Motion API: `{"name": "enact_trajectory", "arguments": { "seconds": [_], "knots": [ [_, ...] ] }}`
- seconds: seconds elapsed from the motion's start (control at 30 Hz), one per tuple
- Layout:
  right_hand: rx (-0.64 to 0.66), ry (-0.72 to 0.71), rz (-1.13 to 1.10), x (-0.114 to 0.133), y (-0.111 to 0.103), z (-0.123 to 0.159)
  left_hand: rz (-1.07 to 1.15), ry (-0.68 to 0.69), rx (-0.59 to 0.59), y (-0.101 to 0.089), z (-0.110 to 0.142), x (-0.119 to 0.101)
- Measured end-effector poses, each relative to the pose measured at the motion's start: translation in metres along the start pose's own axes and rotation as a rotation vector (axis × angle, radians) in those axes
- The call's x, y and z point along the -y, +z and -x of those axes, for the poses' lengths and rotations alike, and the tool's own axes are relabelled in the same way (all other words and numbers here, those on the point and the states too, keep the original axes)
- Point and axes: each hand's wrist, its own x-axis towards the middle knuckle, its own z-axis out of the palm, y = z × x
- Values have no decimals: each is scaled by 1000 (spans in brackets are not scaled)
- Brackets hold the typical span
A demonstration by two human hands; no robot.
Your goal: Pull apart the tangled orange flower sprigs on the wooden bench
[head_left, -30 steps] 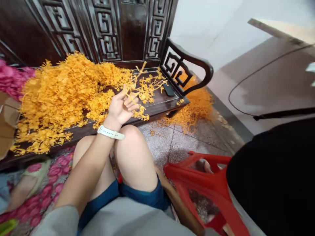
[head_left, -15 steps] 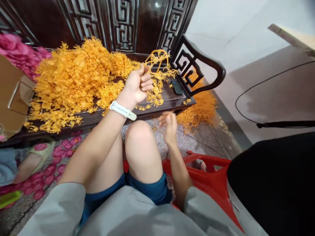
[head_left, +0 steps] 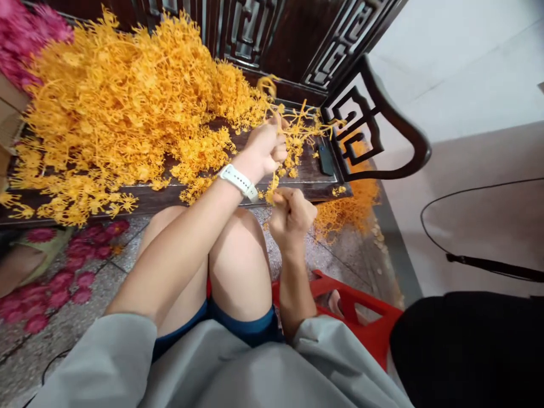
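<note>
left hand (head_left: 264,150) | right hand (head_left: 292,218) | both pinching orange sprig (head_left: 272,192) | over dark wooden bench (head_left: 312,184)

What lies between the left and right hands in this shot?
In the head view, a strand of orange sprig spans the gap between the left hand and the right hand.

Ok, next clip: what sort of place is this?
Probably a room in a home used for handwork. A dark carved wooden bench holds a heap of orange sprigs, with a speckled terrazzo floor below and a red plastic stool nearby.
</note>
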Motion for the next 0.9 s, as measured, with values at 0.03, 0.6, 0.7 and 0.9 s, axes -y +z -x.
{"name": "enact_trajectory", "arguments": {
  "seconds": [0.03,0.6,0.7,0.9],
  "knots": [
    [13,-34,-100,15,-1,5,34,13,-17,-1,-5,-6],
    [308,462,-342,-65,28,-51,83,22,2,-9,-2,-26],
    [452,334,-305,-37,24,-42,53,66,15,-12,-9,-32],
    [1315,-71,-754,-6,-25,-20,43,252,-61,-25,-21,-66]
  ]
}}
